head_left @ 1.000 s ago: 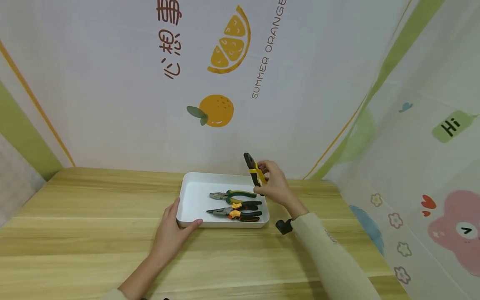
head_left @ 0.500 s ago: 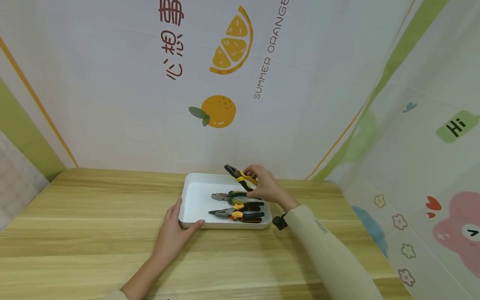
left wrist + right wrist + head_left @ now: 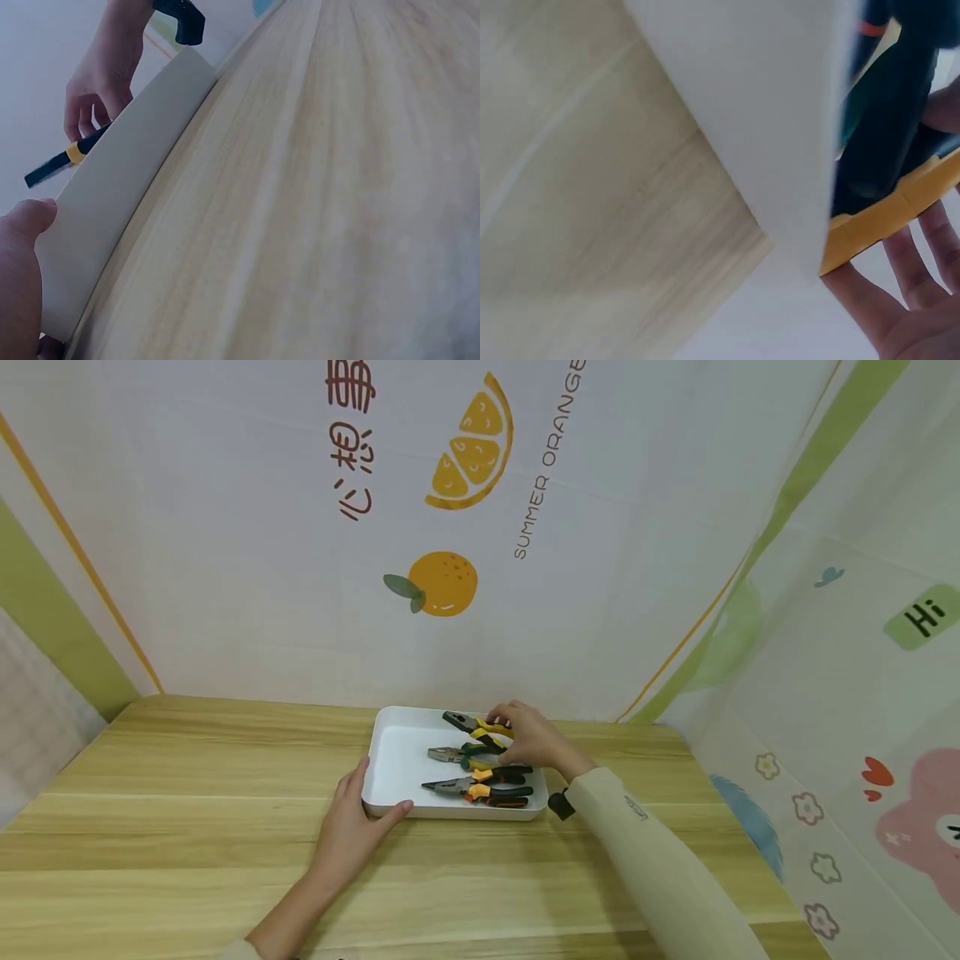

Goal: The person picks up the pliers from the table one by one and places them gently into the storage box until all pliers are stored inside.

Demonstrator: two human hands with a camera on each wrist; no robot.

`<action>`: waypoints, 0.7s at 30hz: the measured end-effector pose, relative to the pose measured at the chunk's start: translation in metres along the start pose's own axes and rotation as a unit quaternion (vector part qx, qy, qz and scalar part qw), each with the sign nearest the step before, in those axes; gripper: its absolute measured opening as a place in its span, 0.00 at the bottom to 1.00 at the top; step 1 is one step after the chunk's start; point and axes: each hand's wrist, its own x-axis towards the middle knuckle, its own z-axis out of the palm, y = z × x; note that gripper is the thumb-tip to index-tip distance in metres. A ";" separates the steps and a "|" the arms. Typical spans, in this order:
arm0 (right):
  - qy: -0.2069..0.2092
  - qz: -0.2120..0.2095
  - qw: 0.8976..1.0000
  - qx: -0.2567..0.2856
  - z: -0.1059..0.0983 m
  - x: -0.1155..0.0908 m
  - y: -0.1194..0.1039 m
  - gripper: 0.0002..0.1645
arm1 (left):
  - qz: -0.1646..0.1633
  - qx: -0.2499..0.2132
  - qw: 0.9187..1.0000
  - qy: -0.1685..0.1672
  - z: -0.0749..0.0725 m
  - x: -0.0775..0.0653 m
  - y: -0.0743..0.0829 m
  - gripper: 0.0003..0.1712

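My left hand (image 3: pixel 348 827) holds the near left corner of a white tray (image 3: pixel 393 747), its thumb at the front rim and the fingers along the left side. Over the tray's far right part, my right hand (image 3: pixel 528 737) grips yellow-and-black pliers (image 3: pixel 459 721) by the handles, their head pointing left. Beside them in the tray lie green-handled pliers (image 3: pixel 444 754). Nearer the front are long-nose pliers (image 3: pixel 450 786), among black-and-orange handles that partly overlap. The right wrist view shows the yellow handle (image 3: pixel 900 210) against the fingers, near the tray's wall.
The tray stands on a wood-grain table (image 3: pixel 225 810), close to its back edge. Behind rises a white printed cloth (image 3: pixel 300 610), and another printed cloth (image 3: pixel 825 693) hangs at the right. A small black device (image 3: pixel 561 805) is at the right wrist.
My right hand has lowered the yellow-and-black pliers leftward into the tray, and their head has turned from pointing up to pointing left. The left hand stays on the tray.
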 end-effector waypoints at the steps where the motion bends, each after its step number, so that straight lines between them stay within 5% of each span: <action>1: -0.007 0.000 1.000 -0.008 0.000 0.001 0.000 0.36 | 0.000 -0.001 1.000 0.000 0.000 0.000 0.000 0.61; 21: -0.080 0.003 0.995 -0.055 0.003 0.010 -0.006 0.33 | 0.001 -0.001 1.000 0.004 0.001 0.000 -0.001 0.62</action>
